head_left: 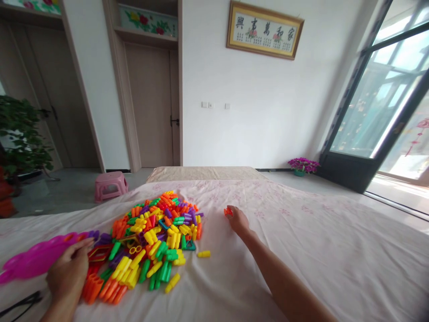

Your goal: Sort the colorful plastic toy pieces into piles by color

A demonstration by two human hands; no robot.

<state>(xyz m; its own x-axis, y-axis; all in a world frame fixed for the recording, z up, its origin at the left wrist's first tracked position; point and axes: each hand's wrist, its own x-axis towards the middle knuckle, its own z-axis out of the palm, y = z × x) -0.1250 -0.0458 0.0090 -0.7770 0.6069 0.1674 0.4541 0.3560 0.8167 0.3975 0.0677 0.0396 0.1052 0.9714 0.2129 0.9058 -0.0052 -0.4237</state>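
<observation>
pile (170, 239): yellow, orange, green, purple | cloth (321, 255): pale, pink floral | stool (110, 185): pink

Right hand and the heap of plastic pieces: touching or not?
Apart. The head view shows a strip of bare cloth between the heap and the right hand, which holds an orange piece in its fingers.

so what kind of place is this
Probably a living room in a home: there's a framed calligraphy picture on the wall, potted magenta flowers on the floor, and a small pink plastic stool beyond the cloth-covered surface.
</observation>
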